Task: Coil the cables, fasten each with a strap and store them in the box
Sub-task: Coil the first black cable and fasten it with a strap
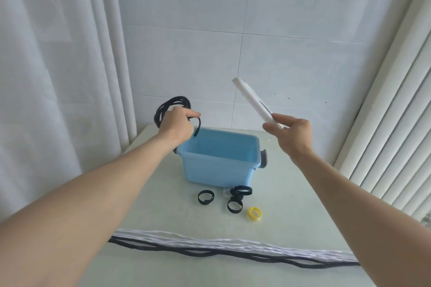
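Ringing the blue box (219, 168): black straps (206, 197), yellow strap (254, 213), uncoiled cables (233, 250)

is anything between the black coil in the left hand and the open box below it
Nothing visible. The left hand holds the black coil above the blue box's far left corner; the box is open, and the right hand holds the white lid off to the right.

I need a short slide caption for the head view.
Left hand holds coiled black cable, right hand white lid, above blue box.
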Available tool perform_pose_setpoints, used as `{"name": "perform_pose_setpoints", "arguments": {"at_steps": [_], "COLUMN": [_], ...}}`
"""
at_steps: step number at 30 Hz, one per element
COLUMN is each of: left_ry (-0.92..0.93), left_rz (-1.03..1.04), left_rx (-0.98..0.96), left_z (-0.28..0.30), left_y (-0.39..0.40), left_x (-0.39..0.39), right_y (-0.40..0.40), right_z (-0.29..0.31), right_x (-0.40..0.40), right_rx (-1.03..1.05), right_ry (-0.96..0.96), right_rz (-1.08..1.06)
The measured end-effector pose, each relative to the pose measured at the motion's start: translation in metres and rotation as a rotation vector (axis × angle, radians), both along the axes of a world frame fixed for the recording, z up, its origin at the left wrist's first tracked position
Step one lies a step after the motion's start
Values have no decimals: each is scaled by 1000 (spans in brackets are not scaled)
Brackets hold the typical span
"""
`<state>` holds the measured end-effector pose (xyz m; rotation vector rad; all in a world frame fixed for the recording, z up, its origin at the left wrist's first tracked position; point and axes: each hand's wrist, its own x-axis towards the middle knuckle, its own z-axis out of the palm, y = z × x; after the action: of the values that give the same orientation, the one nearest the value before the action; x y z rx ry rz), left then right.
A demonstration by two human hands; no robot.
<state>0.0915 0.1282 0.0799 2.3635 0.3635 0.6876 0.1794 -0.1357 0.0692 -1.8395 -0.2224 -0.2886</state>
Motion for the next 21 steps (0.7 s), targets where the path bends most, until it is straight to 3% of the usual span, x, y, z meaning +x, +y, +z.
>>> {"name": "perform_pose_setpoints", "arguments": {"at_steps": [5, 10, 17, 21], "left_ry": [155, 309, 599, 499], "left_rz": [-299, -263, -334, -256], "left_rx": [280, 632, 466, 410], "left_z": [2, -6, -49, -54], "left_y": [-23, -43, -30, -23], "left_x": [25, 40, 63, 70], "right_y": [-51, -88, -98, -97], "right_z": [-18, -58, -118, -146], "right_x": [8, 11, 8, 14], "right_rx": [-130, -303, -518, -519], "right_ry": [51, 179, 184, 210], "right_rz": [-161, -241, -232, -229]}}
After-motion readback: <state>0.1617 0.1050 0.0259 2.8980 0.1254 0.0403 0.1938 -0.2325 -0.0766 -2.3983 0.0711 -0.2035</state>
